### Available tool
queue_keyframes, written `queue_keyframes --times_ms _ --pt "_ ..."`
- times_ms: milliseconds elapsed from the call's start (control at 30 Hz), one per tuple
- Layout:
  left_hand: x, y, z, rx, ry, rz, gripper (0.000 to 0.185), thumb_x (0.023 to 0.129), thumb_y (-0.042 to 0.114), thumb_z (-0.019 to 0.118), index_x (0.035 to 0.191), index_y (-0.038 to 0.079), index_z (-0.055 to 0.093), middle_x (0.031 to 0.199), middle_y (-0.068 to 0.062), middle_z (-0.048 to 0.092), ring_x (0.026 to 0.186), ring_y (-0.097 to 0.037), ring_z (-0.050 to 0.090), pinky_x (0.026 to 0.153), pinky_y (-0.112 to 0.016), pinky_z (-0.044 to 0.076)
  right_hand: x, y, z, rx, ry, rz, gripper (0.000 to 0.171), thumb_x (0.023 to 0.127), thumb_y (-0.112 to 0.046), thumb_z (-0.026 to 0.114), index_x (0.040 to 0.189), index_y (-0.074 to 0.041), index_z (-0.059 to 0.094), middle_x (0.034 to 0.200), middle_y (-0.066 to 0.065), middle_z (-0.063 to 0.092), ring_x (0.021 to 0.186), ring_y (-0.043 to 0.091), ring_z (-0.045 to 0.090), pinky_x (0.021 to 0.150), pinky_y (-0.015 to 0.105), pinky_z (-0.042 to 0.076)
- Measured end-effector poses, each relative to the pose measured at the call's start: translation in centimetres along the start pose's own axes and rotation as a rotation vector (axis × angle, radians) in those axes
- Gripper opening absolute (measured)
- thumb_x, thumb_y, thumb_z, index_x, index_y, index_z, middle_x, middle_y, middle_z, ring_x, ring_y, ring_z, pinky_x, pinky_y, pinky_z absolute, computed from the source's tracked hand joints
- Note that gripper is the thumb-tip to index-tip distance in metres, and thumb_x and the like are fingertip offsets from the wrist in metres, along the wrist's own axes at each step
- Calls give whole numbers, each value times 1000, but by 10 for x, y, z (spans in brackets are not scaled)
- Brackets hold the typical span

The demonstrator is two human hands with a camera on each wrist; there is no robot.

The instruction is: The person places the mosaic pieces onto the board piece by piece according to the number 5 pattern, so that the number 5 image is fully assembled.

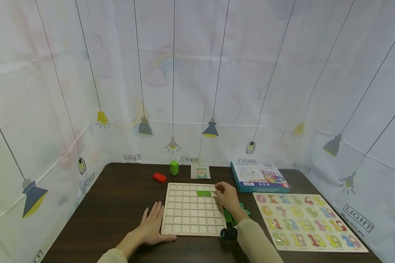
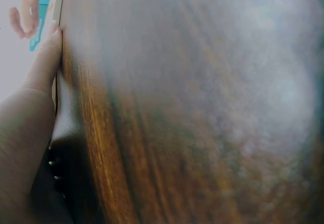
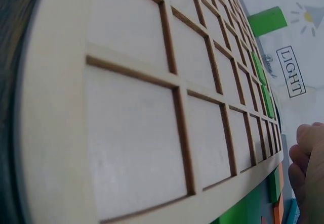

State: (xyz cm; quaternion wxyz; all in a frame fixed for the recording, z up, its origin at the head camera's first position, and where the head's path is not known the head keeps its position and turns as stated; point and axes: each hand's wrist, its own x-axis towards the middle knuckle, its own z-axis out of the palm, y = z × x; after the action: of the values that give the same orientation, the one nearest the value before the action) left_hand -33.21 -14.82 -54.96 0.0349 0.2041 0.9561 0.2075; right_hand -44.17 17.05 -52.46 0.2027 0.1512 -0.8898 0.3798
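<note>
Filling the grid board (image 1: 192, 210) with green blocks.
Left hand (image 1: 153, 228) lies flat, steadying the board's left edge; right hand (image 1: 228, 197), fingers curled, sits beside 2 placed green blocks (image 1: 204, 193); whether it pinches anything is unclear. Next likely needs another block.

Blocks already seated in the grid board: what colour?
Green, two side by side in the wooden grid board; clearest in the head view.
</note>
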Motion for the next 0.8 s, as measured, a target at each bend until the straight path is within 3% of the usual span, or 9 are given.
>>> queue_keyframes --times_ms 233,467,800 --pt "0 1 0 -9 9 -6 121 71 80 54 149 -5 16 154 -25 7 141 -38 1 106 -61 0 -3 6 -3 -22 38 -36 14 82 5 66 94 -3 67 87 7 66 81 22 62 72 40 51" --pt "-2 3 0 4 -9 -22 121 71 79 54 149 -3 14 154 -24 5 142 -36 0 107 -60 0 -8 16 -8 -52 28 53 15 84 8 63 96 0 67 90 10 66 83 23 61 75 41 51" --pt "4 -6 9 48 14 -27 124 68 86 46 151 1 11 155 -20 3 142 -32 -2 107 -59 0 -10 24 -16 -63 -17 89 22 82 12 60 100 1 66 95 13 65 88 26 61 81 44 50"
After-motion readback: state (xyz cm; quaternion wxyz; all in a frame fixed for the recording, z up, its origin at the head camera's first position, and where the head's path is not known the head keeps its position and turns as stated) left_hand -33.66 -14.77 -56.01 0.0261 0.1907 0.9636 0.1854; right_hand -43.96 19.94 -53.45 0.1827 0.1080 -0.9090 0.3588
